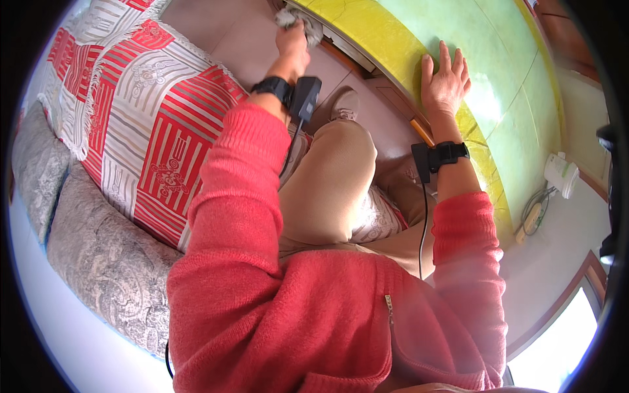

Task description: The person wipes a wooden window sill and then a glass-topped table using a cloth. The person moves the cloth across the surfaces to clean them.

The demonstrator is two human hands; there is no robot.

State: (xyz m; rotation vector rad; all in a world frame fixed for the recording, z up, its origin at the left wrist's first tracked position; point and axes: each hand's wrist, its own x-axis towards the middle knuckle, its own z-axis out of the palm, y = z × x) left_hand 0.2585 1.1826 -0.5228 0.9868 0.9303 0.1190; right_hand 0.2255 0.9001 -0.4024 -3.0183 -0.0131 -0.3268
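My left hand (293,46) grips a crumpled grey-and-white cloth (313,30) beside the near edge of the table, over the tiled floor. How much of the cloth lies under the fingers is hidden. Flat on the glossy green tabletop (484,44), close to its yellow marbled border (363,22), rests my right hand (446,83). Its fingers are spread and nothing is in them. Below the tabletop edge, a brown wooden panel (395,98) of the table's side shows.
A red-and-white patterned cover (162,132) lies over the sofa on the left, with grey cushions (108,250) behind. My shoe (346,103) is on the floor near the table. A white container (561,174) and a power strip with cables (530,218) are at the right.
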